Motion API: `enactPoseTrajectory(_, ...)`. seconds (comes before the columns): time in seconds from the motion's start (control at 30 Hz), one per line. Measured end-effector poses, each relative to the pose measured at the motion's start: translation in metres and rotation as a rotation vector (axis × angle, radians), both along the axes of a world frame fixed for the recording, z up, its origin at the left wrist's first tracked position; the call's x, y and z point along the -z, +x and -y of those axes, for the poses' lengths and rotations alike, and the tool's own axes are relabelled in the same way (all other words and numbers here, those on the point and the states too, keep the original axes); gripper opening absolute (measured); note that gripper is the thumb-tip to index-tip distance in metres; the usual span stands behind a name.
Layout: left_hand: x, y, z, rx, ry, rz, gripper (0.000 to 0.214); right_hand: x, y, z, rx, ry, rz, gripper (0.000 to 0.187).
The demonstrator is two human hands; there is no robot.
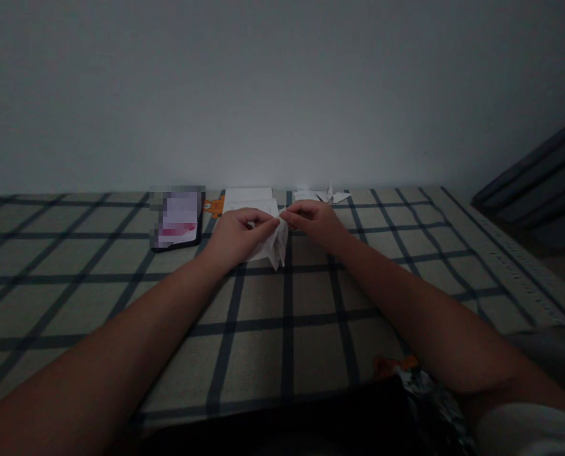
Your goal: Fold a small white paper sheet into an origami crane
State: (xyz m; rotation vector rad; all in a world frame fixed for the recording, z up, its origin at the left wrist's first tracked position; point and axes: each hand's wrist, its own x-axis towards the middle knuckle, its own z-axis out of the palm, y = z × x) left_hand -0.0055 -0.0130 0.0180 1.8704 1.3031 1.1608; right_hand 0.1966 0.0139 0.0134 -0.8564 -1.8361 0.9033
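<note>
Between my two hands, above the checked cloth, is a folded piece of white paper with pointed ends hanging down. My left hand is closed, pinching the paper's upper edge between thumb and fingers. From the other side, my right hand pinches the paper's top corner with its fingertips. The fingertips of both hands almost meet there. Behind my left hand lie white paper sheets, partly hidden by it. Just beyond my right hand rest folded white paper shapes, one with a raised point.
A phone with a lit, partly blurred screen lies to the left. Beside it is an orange bear figure. The checked cloth reaches back to a plain wall. Dark striped fabric hangs at the right.
</note>
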Motion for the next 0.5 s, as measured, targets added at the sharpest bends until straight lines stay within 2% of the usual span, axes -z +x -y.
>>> enactPoseTrajectory(0.23,0.0007,0.0007,0.0001,0.027,-0.009,0.027,0.027,-0.0014,-0.0006,0.0012,-0.015,0.007,-0.033,0.033)
enactPoseTrajectory(0.5,-0.0026,0.002,0.0017,0.012,-0.036,0.037,0.027,-0.0017,-0.002,0.0021,-0.04,-0.09,-0.129,0.037)
